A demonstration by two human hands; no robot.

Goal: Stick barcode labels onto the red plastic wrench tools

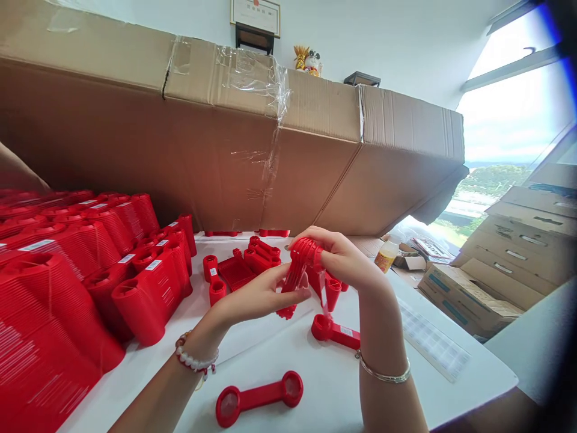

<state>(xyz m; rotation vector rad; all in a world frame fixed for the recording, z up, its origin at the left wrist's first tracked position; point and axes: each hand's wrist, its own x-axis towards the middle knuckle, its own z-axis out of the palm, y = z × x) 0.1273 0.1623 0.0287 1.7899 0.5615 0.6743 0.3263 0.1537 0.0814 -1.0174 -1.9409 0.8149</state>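
My left hand (255, 294) and my right hand (349, 258) both grip a small stack of red plastic parts (295, 273), tilted above the white table. My left thumb presses the lower side, while my right fingers wrap round the rounded upper end. A clear strip (323, 291) hangs below my right hand; what it is attached to is hidden. Under my right wrist lies a red dumbbell-shaped part (336, 332) with a white label. Nearer to me rests another red dumbbell-shaped part (261, 395), with round ends. More red parts (237, 273) lie behind my hands.
Tall stacks of red parts (153, 294), some labelled, fill the left. A huge cardboard box (225, 150) rises behind the table. At right are a sheet of labels (433, 340), a bottle (386, 255) and cartons (469, 294). Another person's arm (18, 171) shows at far left.
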